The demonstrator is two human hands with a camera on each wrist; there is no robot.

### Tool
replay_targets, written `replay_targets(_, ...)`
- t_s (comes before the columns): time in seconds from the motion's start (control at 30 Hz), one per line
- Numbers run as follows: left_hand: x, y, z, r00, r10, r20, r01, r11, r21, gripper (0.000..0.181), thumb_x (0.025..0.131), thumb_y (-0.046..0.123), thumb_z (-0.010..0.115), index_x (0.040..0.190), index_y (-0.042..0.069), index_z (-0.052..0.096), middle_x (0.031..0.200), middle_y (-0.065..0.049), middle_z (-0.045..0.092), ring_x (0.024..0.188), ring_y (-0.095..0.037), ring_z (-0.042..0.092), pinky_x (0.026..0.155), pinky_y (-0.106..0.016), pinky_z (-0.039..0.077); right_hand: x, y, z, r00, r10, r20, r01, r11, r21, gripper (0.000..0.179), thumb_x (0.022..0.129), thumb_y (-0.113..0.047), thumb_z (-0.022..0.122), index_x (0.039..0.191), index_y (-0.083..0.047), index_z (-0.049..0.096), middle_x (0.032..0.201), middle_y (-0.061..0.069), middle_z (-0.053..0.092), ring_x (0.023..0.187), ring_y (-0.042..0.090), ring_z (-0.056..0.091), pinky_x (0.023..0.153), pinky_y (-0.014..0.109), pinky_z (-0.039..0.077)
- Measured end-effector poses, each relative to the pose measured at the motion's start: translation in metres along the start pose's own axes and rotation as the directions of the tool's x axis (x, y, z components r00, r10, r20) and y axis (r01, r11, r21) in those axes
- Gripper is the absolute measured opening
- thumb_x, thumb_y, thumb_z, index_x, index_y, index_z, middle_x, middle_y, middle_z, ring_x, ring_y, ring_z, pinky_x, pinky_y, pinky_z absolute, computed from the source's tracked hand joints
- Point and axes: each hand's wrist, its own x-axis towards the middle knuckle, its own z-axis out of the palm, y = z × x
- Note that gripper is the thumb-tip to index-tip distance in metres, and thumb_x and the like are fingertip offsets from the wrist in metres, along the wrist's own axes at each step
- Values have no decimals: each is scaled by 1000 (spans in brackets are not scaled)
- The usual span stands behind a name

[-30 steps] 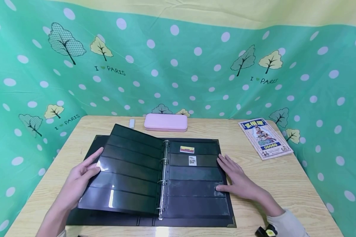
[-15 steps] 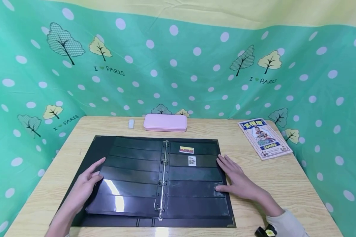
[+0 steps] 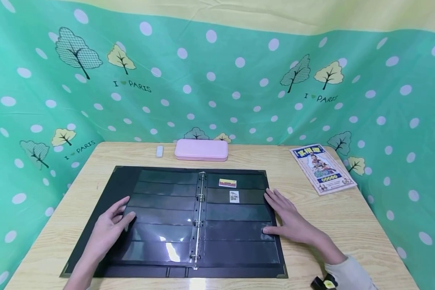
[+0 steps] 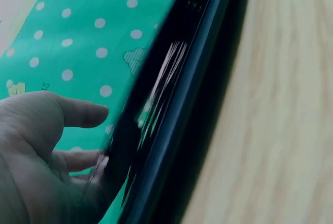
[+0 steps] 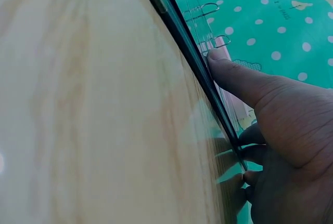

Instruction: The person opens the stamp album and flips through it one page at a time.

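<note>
A black ring-bound stamp album [image 3: 239, 251] lies spread open on the table, its clear-strip pages on both sides of the metal rings [image 3: 201, 197]. The right page carries a yellow-and-red stamp [image 3: 227, 183] and, below it, a small whitish stamp [image 3: 234, 196]. My left hand [image 3: 106, 231] is at the outer edge of the left page [image 3: 159, 231], thumb and fingers apart. In the left wrist view the thumb [image 4: 86, 114] stands off the album's dark edge. My right hand [image 3: 291, 221] rests on the album's right edge, fingers extended and thumb [image 5: 221, 65] on the page.
Behind the album stand a pink case [image 3: 201, 150] and a small white block [image 3: 159, 151]. A colourful booklet [image 3: 322, 169] lies at the back right of the wooden table [image 3: 351, 225]. A green dotted curtain [image 3: 203, 92] encloses the back and sides.
The raised left page has come down to the left and now lies flat. My left hand has lowered with it and shifted slightly right. My right hand has stayed in place.
</note>
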Motion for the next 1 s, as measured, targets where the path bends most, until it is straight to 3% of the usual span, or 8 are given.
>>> replay_targets(0.07,0,-1,2,999,26,-32,-24,997,69,78,109,35,74,170,0,39,155,-34,52,137,-51,60,95,-36,60,0,0,0,1000,-3,-3,3,1000,-2,108,95,-50,86,174,-1,31,184,19,18,169,50,7,128,77,9)
replay_targets(0.13,-1,-1,6,995,71,-73,-60,988,141,76,107,32,78,165,-4,46,145,-29,56,125,-44,63,83,-26,54,0,0,0,1000,-1,-4,0,1000,-4,108,95,-51,86,174,-1,31,184,19,18,169,50,7,129,77,9)
replay_targets(0.33,0,-4,17,979,149,-139,-120,972,200,69,104,21,81,158,-12,52,137,-29,54,119,-39,57,85,-26,51,-1,-1,0,1000,-12,-11,11,1000,-11,108,95,-50,87,174,0,31,184,20,18,169,50,8,127,79,11)
replay_targets(0.6,1,-4,23,976,171,-138,-141,969,202,72,102,19,83,157,-14,51,142,-35,47,125,-46,51,94,-50,53,-1,-2,-2,1000,-23,-13,23,1000,-18,107,95,-48,87,173,0,31,183,21,19,168,52,9,127,80,12)
replay_targets(0.83,-3,-5,29,967,210,-143,-180,964,194,87,95,33,90,159,-9,51,156,-36,39,139,-58,32,100,-67,41,0,-2,-2,1000,-8,-5,8,1000,-20,108,96,-50,86,174,-1,30,184,20,18,169,50,7,128,79,12)
replay_targets(1.0,-3,-4,34,970,219,-101,-197,961,195,100,89,43,93,162,-7,47,169,-35,29,152,-63,20,111,-82,28,1,-2,-2,1000,-6,-11,5,999,-31,109,95,-51,87,174,-1,31,183,20,20,169,50,7,126,80,14)
